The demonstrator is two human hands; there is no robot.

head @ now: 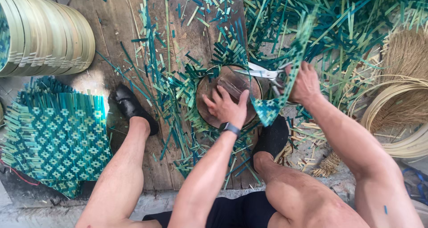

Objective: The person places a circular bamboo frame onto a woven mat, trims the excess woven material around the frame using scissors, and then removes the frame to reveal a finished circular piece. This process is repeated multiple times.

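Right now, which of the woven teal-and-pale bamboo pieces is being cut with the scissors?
The narrow woven strip in the right hand, standing up beside the scissors. The wide woven mat lies flat on the floor at far left, untouched. The left hand rests on the round block.

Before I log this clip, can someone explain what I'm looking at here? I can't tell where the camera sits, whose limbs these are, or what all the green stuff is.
There is one picture, taken from a camera worn on a person's head and looking straight down. The bare arms and knees belong to that seated person; no machine is involved.

The left hand, with a dark watch on its wrist, presses down on a round wooden block between the feet. The right hand holds a pair of scissors, blades pointing left over the block, and seems to grip a woven green-and-pale strip piece too.

Loose green and pale strip offcuts litter the wooden floor. At left lies a stack of finished woven mats with a diamond pattern, above it a row of pale hoops. More pale hoops rest at right.
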